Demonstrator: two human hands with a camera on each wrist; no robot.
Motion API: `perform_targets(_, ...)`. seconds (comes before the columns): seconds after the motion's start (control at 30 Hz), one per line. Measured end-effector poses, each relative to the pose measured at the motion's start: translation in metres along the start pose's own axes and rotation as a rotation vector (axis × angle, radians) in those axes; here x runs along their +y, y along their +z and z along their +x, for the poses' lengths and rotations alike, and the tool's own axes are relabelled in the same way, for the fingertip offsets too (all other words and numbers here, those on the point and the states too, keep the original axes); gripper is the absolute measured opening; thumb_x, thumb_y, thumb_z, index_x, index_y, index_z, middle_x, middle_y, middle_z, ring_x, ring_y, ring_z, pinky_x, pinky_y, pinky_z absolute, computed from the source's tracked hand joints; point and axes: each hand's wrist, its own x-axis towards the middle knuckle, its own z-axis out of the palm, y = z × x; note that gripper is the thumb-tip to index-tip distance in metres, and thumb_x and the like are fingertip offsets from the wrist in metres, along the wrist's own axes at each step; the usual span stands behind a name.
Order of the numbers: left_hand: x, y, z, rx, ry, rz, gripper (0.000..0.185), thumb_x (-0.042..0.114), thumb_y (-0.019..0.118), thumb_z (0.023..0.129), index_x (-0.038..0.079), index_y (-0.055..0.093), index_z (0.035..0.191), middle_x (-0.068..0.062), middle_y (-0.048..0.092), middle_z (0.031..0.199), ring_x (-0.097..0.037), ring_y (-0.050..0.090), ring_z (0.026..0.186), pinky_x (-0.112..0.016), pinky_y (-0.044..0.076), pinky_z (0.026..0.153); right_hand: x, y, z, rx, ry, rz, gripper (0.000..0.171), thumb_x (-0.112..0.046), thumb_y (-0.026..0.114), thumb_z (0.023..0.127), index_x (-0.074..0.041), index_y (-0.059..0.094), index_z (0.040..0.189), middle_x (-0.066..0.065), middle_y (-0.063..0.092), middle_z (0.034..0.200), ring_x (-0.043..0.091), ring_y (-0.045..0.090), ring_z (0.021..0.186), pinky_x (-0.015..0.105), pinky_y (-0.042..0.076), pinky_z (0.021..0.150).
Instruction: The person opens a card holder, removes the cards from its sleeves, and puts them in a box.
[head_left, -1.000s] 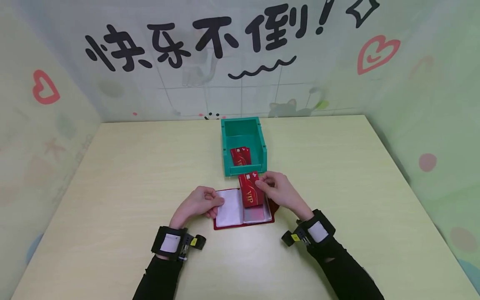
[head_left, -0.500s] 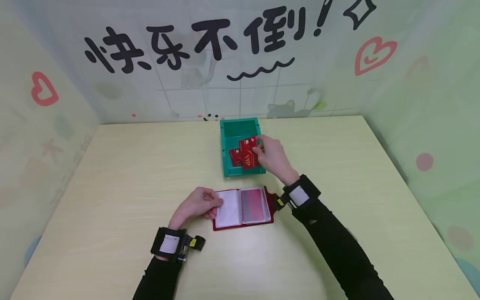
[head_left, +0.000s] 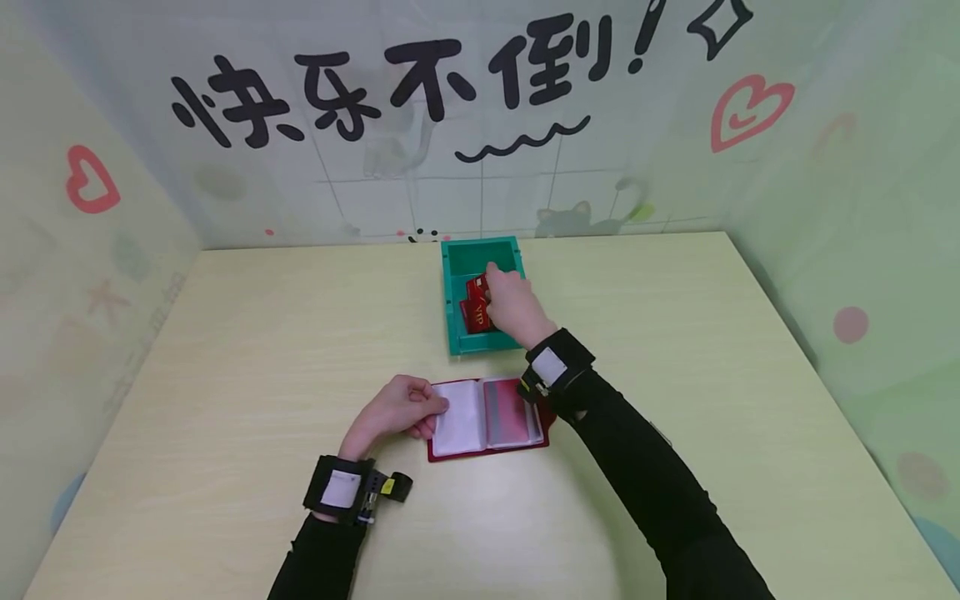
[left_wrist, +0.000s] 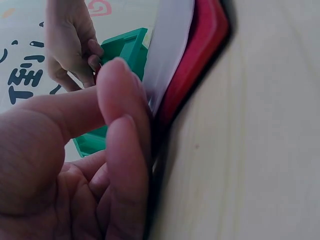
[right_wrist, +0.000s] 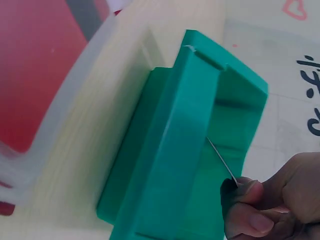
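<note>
Right fingers (head_left: 497,281) at half-hidden red cards (head_left: 473,316)

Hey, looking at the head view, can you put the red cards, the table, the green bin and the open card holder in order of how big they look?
1. Table
2. Green bin and open card holder: too alike to rank
3. Red cards, partly hidden by the right hand

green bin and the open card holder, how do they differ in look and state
Color: the bin is green, while the card holder has a red cover and pale pages.
Shape: the bin is a walled box; the card holder lies spread open like a book.
Contact: the right hand is at the bin, while the left hand pinches the card holder's left side.
Shared: both sit on the pale table.
</note>
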Motion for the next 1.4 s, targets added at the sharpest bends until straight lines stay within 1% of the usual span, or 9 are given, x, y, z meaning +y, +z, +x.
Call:
perform_targets(0.2, -0.002, 0.000, 0.000, 0.000, 0.007, -0.008, 0.018, 0.017, 0.066, 0.097, 0.000, 0.064, 0.090, 0.000, 0.063, 0.061, -0.010, 0.060, 0.052, -0.021, 0.052, 0.053, -0.003, 0.012, 0.010, -0.085, 0.034, -0.066, 0.032, -0.002, 0.054, 0.100, 0.005, 0.052, 0.131, 0.023, 0.068, 0.111, 0.035, 0.070, 0.092, 0.039, 0.061, 0.075)
perform_targets(0.3, -0.002, 0.000, 0.001, 0.003, 0.005, -0.008, 0.018, 0.018, 0.066, 0.096, 0.001, 0.064, 0.090, 0.000, 0.063, 0.061, -0.010, 0.060, 0.052, -0.021, 0.052, 0.053, -0.005, 0.016, 0.013, -0.143, 0.060, -0.080, 0.032, -0.001, 0.051, 0.101, 0.005, 0.052, 0.133, 0.023, 0.065, 0.116, 0.033, 0.066, 0.090, 0.035, 0.056, 0.069)
perform_targets(0.5, -0.001, -0.001, 0.000, 0.003, 0.005, -0.005, 0.018, 0.017, 0.067, 0.096, 0.001, 0.064, 0.091, 0.000, 0.063, 0.061, -0.010, 0.061, 0.052, -0.021, 0.052, 0.053, -0.007, 0.022, 0.016, -0.217, 0.114, -0.155, 0.058, -0.005, 0.053, 0.101, 0.008, 0.029, 0.152, 0.026, 0.058, 0.134, 0.032, 0.064, 0.097, 0.035, 0.058, 0.074)
perform_targets(0.6, -0.001, -0.001, 0.000, 0.003, 0.005, -0.004, 0.018, 0.018, 0.067, 0.096, 0.001, 0.064, 0.091, 0.000, 0.063, 0.061, -0.010, 0.061, 0.052, -0.021, 0.052, 0.053, -0.008, 0.024, 0.016, -0.236, 0.115, -0.176, 0.045, -0.007, 0.054, 0.101, 0.005, 0.044, 0.143, 0.023, 0.064, 0.120, 0.029, 0.064, 0.091, 0.033, 0.055, 0.068)
perform_targets(0.73, -0.001, -0.002, 0.000, 0.005, 0.002, -0.001, 0.019, 0.018, 0.067, 0.096, 0.001, 0.064, 0.091, 0.000, 0.063, 0.061, -0.010, 0.061, 0.053, -0.021, 0.052, 0.053, -0.008, 0.025, 0.015, -0.245, 0.087, -0.197, 0.021, -0.009, 0.055, 0.102, 0.001, 0.060, 0.120, 0.017, 0.066, 0.102, 0.025, 0.059, 0.082, 0.030, 0.045, 0.063)
perform_targets(1.0, 0.002, 0.002, -0.002, 0.017, -0.002, -0.001, 0.018, 0.018, 0.068, 0.096, 0.001, 0.064, 0.090, -0.001, 0.063, 0.061, -0.010, 0.061, 0.052, -0.021, 0.052, 0.053, -0.002, 0.027, 0.012, -0.216, 0.044, -0.208, 0.020, -0.010, 0.058, 0.101, 0.000, 0.062, 0.117, 0.017, 0.066, 0.099, 0.025, 0.059, 0.080, 0.030, 0.047, 0.064)
perform_targets(1.1, 0.006, 0.008, -0.004, 0.092, -0.009, 0.065, 0.017, 0.018, 0.070, 0.094, 0.002, 0.064, 0.092, -0.002, 0.063, 0.062, -0.011, 0.059, 0.051, -0.021, 0.051, 0.052, 0.000, 0.026, 0.009, -0.202, 0.013, -0.179, 0.021, -0.008, 0.059, 0.100, 0.001, 0.062, 0.118, 0.018, 0.066, 0.103, 0.027, 0.062, 0.087, 0.032, 0.054, 0.070)
perform_targets(1.27, 0.019, 0.021, -0.010, 0.328, 0.020, 0.330, 0.035, 0.021, 0.076, 0.086, 0.004, 0.058, 0.112, -0.005, 0.058, 0.069, -0.016, 0.052, 0.056, -0.024, 0.040, 0.051, 0.002, 0.021, -0.001, -0.107, -0.074, -0.106, 0.040, -0.005, 0.064, 0.095, 0.000, 0.058, 0.134, 0.021, 0.062, 0.126, 0.032, 0.061, 0.115, 0.042, 0.058, 0.093)
perform_targets(1.4, 0.030, 0.034, -0.011, 0.416, 0.100, 0.485, 0.039, 0.012, 0.073, 0.086, 0.005, 0.055, 0.120, -0.008, 0.057, 0.071, -0.020, 0.050, 0.058, -0.027, 0.037, 0.051, 0.004, 0.011, -0.017, 0.029, -0.153, -0.012, 0.040, -0.001, 0.061, 0.094, 0.000, 0.061, 0.134, 0.019, 0.065, 0.123, 0.030, 0.062, 0.112, 0.041, 0.058, 0.091)
